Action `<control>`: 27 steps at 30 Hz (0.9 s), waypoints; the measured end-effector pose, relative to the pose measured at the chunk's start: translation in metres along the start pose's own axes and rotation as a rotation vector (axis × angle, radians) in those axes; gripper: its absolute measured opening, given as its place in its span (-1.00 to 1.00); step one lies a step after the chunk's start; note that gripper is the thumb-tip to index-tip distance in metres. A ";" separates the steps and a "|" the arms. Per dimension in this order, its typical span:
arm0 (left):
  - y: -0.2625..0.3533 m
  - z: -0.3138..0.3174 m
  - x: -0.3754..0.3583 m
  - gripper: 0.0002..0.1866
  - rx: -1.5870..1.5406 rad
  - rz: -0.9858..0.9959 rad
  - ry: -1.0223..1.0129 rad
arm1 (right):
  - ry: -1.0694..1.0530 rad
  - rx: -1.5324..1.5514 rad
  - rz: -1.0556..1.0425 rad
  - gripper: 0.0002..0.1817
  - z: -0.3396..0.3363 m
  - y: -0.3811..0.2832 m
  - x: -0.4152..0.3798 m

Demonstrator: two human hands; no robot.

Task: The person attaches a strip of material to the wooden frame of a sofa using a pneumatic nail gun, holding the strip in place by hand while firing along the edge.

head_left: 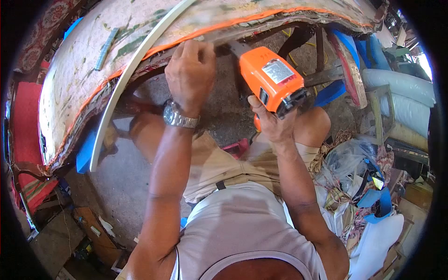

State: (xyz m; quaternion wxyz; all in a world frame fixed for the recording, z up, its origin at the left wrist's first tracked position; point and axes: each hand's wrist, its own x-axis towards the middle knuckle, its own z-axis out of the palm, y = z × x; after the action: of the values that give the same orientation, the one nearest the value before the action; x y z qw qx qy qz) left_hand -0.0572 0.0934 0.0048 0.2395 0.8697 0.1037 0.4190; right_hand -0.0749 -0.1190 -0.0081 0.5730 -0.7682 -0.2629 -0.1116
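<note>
An upholstered furniture piece [74, 88] with worn, pale, stained fabric curves across the top of the view. Orange trim [233, 22] runs along its edge. My left hand [191, 67], with a watch at the wrist, is closed at that edge, its fingertips hidden against the trim. In my right hand [275, 121] is an orange staple gun [270, 72] with a black rear end; its nose reaches to the underside of the edge. A strip of staples [106, 49] lies on the fabric. A long pale flexible strip [126, 77] crosses the edge at left.
A red padded piece [25, 116] stands at far left. To the right are a wooden leg [347, 70], rolled white material [399, 88] and a heap of plastic and fabric scraps [350, 163]. Wood pieces [95, 226] lie at the lower left.
</note>
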 end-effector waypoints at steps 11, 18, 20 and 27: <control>-0.004 -0.008 0.006 -0.78 -0.130 -0.095 -0.125 | 0.065 0.106 0.000 -0.67 0.015 -0.004 0.008; 0.001 -0.015 0.013 -0.72 -0.138 -0.183 -0.214 | 0.016 -0.045 -0.047 -0.74 0.014 -0.007 0.010; 0.000 -0.015 0.014 -0.72 -0.121 -0.168 -0.220 | 0.000 -0.140 -0.109 -0.77 0.016 -0.006 0.011; 0.005 -0.014 0.011 -0.71 -0.045 -0.115 -0.190 | -0.003 -0.143 -0.051 -0.75 0.012 -0.013 0.007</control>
State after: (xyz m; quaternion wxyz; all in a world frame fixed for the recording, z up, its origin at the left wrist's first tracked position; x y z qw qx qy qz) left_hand -0.0615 0.0980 0.0217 0.2914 0.8925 0.1208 0.3224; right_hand -0.0774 -0.1027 0.0021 0.5131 -0.8004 -0.2748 -0.1436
